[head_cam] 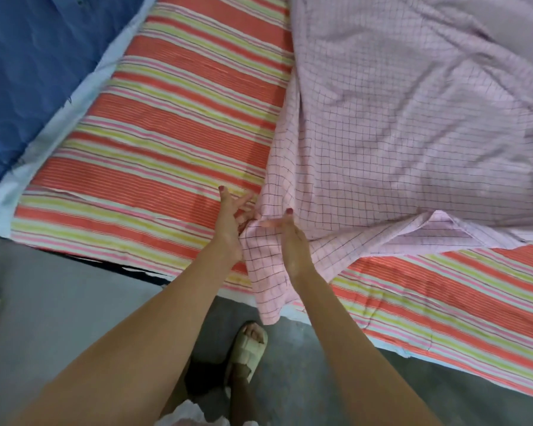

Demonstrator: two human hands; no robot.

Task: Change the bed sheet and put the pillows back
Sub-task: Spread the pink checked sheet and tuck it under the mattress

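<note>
A pink checked sheet (397, 118) lies rumpled over the right part of the bed, on top of a red, yellow and pink striped sheet (173, 124). One corner of the pink sheet hangs over the near bed edge. My left hand (231, 226) is at the bunched left edge of the pink sheet, its lower fingers curled into the fabric and its other fingers spread. My right hand (290, 241) holds the same bunched fold from the right, thumb up and forefinger lying across the cloth. No pillows are in view.
Blue fabric (28, 72) lies at the far left beside the bed, with a pale blue strip (74, 109) along the striped sheet's edge. Grey floor (59, 302) runs in front of the bed. My foot in a cream sandal (250, 348) stands near the hanging corner.
</note>
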